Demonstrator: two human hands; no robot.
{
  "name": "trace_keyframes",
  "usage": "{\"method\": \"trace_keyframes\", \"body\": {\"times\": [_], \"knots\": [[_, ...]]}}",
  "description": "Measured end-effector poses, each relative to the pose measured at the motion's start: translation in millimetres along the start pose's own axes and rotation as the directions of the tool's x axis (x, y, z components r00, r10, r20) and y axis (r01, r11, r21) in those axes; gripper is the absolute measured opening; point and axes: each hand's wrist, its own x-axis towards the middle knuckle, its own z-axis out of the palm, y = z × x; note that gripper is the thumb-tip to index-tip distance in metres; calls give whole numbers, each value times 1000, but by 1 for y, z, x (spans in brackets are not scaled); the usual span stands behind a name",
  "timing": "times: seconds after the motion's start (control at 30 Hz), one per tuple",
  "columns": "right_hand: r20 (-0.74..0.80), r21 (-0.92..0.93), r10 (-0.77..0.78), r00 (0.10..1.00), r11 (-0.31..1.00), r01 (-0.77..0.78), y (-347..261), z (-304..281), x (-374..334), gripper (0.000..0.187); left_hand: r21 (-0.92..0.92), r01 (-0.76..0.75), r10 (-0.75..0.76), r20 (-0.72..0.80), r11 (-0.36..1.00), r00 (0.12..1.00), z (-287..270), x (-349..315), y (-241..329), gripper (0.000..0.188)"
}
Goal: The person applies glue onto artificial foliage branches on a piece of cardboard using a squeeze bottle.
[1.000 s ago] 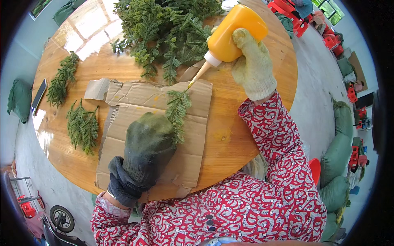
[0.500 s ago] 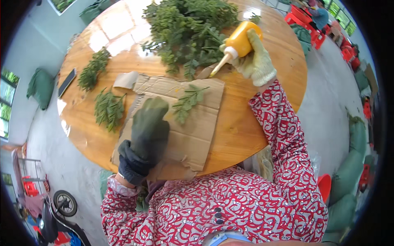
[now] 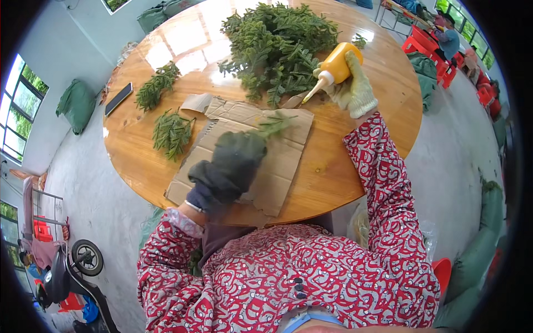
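My right hand, in a pale yellow knit glove, is wrapped round a yellow squeeze bottle. The bottle tilts, its pale nozzle pointing down to the left, close to the cardboard's far right corner. My left hand, in a dark glove, is over a flat piece of brown cardboard and smeared by motion. From beyond it pokes a green leafy sprig, its near part covered by the hand; whether the fingers grip it cannot be made out.
A heap of green sprigs lies at the far side of the round wooden table. To the left are two sprig bunches, one farther and one nearer, and a phone. A scooter stands on the floor at left.
My left hand has moved right and away from me across the cardboard, now covering part of the sprig. My right hand keeps the bottle in nearly the same place. The whole view has shifted slightly.
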Motion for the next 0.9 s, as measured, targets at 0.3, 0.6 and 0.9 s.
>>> {"method": "trace_keyframes", "body": {"times": [0.3, 0.6, 0.9], "knots": [[-59, 21, -42, 997, 999, 44, -7, -8, -8, 52, 187, 149, -78, -341, 971, 937, -32, -60, -103, 20], [-35, 61, -38, 999, 997, 40, 2, 9, 3, 53, -549, 291, -565, -434, 784, 702, -33, -92, -141, 35], [-50, 21, -94, 994, 995, 95, -8, -4, -7, 53, -329, 197, -185, 68, 924, 980, 1, 78, -40, 19]]}}
